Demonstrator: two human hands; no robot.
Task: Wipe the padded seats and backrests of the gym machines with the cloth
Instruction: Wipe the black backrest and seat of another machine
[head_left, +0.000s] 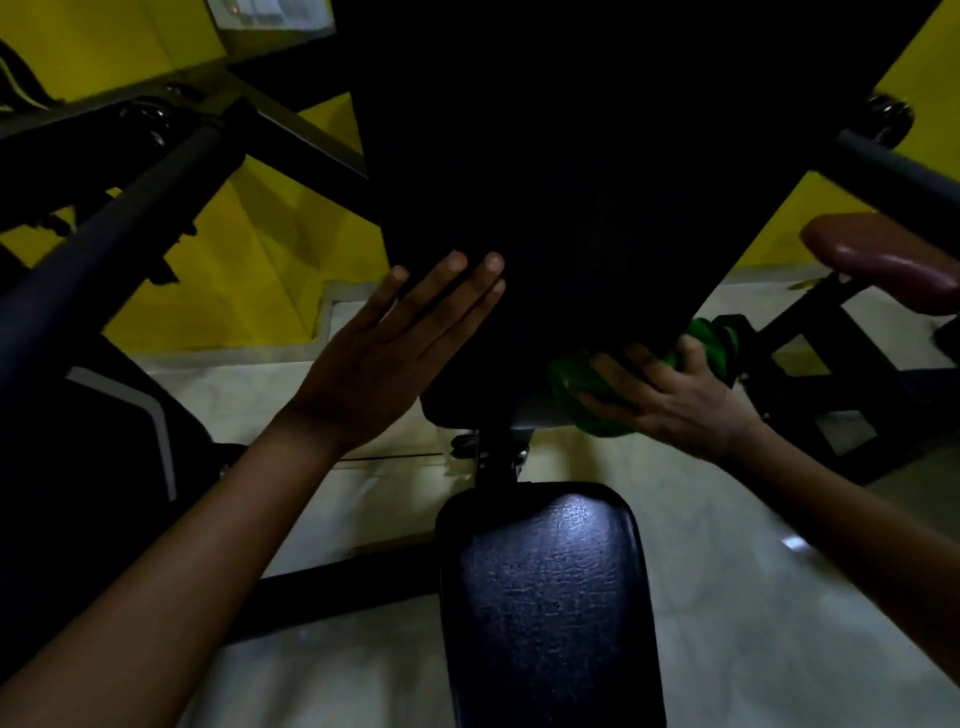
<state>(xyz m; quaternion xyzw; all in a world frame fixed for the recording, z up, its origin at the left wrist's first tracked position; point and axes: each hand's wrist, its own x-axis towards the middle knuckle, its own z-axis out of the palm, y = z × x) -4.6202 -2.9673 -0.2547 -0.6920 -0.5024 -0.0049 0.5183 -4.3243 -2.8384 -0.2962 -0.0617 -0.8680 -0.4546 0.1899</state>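
Note:
A tall black padded backrest (561, 171) fills the upper middle of the head view. Below it lies a black padded seat (545, 597) with a shiny grained cover. My left hand (395, 343) rests flat, fingers spread, on the backrest's lower left edge. My right hand (670, 395) presses a bunched green cloth (576, 379) against the backrest's lower right corner. Part of the cloth wraps behind that corner and is hidden.
Dark machine arms run at upper left (119, 208) and upper right (893, 166). A maroon padded seat (883, 260) on a black frame stands at right. Yellow walls (249, 270) rise behind, above a pale tiled floor (727, 571). Another dark machine (78, 441) sits at left.

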